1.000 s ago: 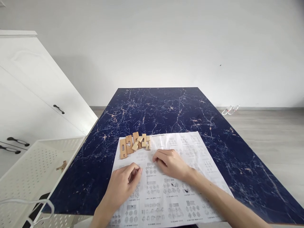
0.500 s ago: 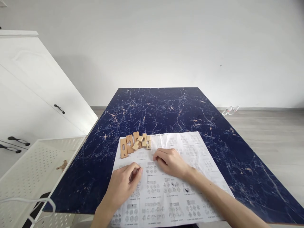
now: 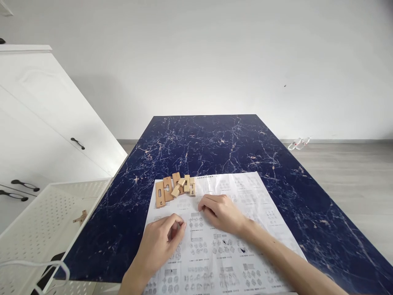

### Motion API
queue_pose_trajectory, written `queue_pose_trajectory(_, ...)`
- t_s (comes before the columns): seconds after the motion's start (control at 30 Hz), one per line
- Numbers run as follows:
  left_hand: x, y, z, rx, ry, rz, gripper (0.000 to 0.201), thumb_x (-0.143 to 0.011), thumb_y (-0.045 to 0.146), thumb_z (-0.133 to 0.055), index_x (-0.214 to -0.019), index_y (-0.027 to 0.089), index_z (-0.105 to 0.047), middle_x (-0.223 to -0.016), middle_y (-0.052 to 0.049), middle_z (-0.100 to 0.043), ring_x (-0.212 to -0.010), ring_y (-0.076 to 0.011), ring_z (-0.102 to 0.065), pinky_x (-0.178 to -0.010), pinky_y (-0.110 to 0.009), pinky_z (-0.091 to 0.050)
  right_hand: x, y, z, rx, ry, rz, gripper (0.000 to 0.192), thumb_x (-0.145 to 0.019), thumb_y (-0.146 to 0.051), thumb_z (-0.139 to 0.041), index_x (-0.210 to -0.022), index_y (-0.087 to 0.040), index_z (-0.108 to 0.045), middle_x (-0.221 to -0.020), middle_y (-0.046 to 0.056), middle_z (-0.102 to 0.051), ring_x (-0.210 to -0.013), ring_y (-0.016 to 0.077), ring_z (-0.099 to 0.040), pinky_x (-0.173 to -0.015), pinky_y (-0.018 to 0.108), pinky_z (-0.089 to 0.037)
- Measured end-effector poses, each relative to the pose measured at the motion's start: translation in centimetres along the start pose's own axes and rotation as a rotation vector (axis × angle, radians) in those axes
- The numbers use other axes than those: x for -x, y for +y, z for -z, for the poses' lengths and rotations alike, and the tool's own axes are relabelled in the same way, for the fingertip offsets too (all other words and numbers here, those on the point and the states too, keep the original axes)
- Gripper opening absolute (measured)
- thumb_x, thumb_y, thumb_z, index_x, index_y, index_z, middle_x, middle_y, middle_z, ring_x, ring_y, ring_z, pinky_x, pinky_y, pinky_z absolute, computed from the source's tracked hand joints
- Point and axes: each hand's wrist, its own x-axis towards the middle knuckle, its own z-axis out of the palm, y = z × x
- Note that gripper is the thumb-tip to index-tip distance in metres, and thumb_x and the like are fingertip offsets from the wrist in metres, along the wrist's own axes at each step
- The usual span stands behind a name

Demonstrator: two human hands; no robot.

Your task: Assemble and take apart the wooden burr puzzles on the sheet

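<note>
Our left hand (image 3: 158, 241) rests at the lower centre of the frame and our right hand (image 3: 222, 211) just right of centre, both on a printed sheet (image 3: 190, 205) over a dark blue marbled table (image 3: 202, 143). The fingers of both hands curl in loosely; we see nothing held, though the palms are hidden and we cannot tell for certain. Beyond them, left of centre, wooden pieces (image 3: 186, 189) lie clustered at the sheet's far left corner (one flat, slotted piece (image 3: 160, 203) seems to read 2). This looks like a pause, and we judge it best done with wrists light, so the creased paper neither slides nor drags the pieces. For handling, the uppermost small blocks call for a fingertip pinch, clear of their neighbours.
</note>
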Motion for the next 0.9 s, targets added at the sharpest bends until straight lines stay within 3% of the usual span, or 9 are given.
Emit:
queue_pose_trajectory(0.53,0.4,0.1,0.1,0.021,-0.006,-0.021,0.025,-0.107,0.035,-0.053,-0.087,0.023,-0.061,-0.063,0.006,-0.056,-0.052,-0.0112,-0.051,-0.054,-0.023,-0.04,0.2,0.0,0.0,0.002,-0.006,-0.008,0.027,-0.093,-0.003,-0.046,-0.092,-0.022,-0.066,-0.084,0.001,-0.073,-0.065,0.0141,-0.062,-0.06,0.027,-0.043)
queue_pose_trajectory(0.67,0.4,-0.7,1.1,0.03,0.138,0.015,0.021,-0.108,0.037,-0.054,-0.096,0.023,-0.064,-0.07,0.003,-0.06,-0.058,-0.0138,-0.055,-0.06,-0.025,-0.046,0.3,0.0,0.1,0.0,-0.014,-0.012,0.027,-0.095,-0.004,-0.046,-0.093,-0.022,-0.066,-0.086,0.002,-0.074,-0.067,0.0141,-0.064,-0.061,0.027,-0.045)
queue_pose_trajectory(0.73,0.0,-1.7,2.1,-0.028,0.256,0.007,0.017,-0.108,0.036,-0.054,-0.104,0.023,-0.064,-0.081,0.0,-0.065,-0.071,-0.0171,-0.062,-0.072,-0.029,-0.052,0.3,0.0,0.1,0.002,-0.015,-0.014,0.027,-0.095,-0.004,-0.046,-0.092,-0.022,-0.066,-0.086,0.001,-0.074,-0.067,0.014,-0.063,-0.061,0.027,-0.045)
queue_pose_trajectory(0.8,-0.7,-3.0,3.1,-0.109,0.288,-0.038,0.015,-0.106,0.037,-0.058,-0.111,0.023,-0.061,-0.101,-0.005,-0.068,-0.096,-0.0232,-0.066,-0.091,-0.037,-0.055,0.4,0.0,0.1,0.002,-0.014,-0.016,0.027,-0.094,-0.004,-0.045,-0.092,-0.022,-0.066,-0.085,0.001,-0.074,-0.067,0.0139,-0.063,-0.061,0.027,-0.045)
queue_pose_trajectory(0.9,-2.1,-5.3,4.2,-0.186,0.198,-0.083,0.054,-0.099,0.044,-0.069,-0.145,0.026,-0.048,-0.145,-0.014,-0.057,-0.138,-0.0347,-0.053,-0.118,-0.055,-0.044,0.4,0.0,0.1,-0.003,-0.016,-0.015,0.027,-0.094,-0.004,-0.046,-0.093,-0.022,-0.066,-0.087,0.001,-0.074,-0.067,0.0139,-0.063,-0.061,0.027,-0.045)
